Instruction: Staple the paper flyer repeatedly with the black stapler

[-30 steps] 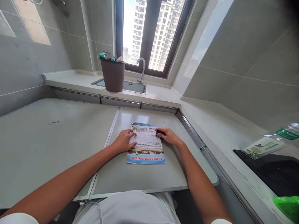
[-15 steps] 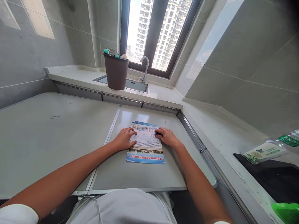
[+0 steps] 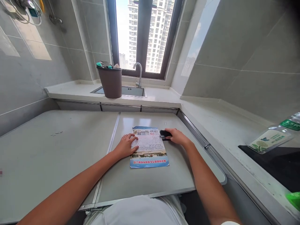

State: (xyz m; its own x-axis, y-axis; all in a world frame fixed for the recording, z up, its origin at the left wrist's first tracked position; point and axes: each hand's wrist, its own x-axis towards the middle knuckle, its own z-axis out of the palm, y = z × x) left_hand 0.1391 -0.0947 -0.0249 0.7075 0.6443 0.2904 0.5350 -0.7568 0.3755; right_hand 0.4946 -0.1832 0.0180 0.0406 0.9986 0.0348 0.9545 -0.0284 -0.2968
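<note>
One black stapler (image 3: 165, 133), part-hidden in the clasping right hand (image 3: 177, 137), meets one blue-bordered paper sheet (image 3: 150, 145); left hand (image 3: 127, 145) splays on its opposite edge.

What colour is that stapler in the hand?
The stapler is mostly black, as the head view shows.

You have a black stapler (image 3: 166, 133) in your right grip (image 3: 177, 136); left of it, a white sheet (image 3: 148, 144) with blue bands, red lettering.

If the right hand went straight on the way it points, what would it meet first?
Probably the right edge of the printed sheet: the black stapler in the right hand points at it, though contact is hard to judge. Beyond, the left hand lies roughly in line.
</note>
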